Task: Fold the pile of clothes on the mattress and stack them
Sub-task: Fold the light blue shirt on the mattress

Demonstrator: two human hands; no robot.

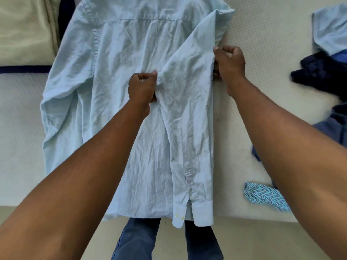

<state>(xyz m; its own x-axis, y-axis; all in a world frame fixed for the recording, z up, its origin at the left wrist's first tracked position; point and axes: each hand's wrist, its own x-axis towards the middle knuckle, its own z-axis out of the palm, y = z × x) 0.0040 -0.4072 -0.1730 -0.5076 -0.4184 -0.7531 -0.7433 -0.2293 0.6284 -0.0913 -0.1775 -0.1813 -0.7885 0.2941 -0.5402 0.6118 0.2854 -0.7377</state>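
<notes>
Blue shirt (116,72) on mattress (262,53), sleeve (189,113) in pinch of left hand (141,89) and right hand (230,62).

Pale blue shirt (120,76) spread back-up on mattress (262,53), right sleeve (189,128) folded over the back, left hand (142,87) and right hand (230,61) pinching it, unfolded clothes (326,59) heaped at right

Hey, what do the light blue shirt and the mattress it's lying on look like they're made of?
Pale blue long-sleeved button shirt: looks like thin woven cotton or a cotton blend, matte; it creases finely all over and shows stitched seams. Cream mattress: probably a knitted or quilted fabric cover, matte, with a regular dotted, dimpled pattern.
</notes>
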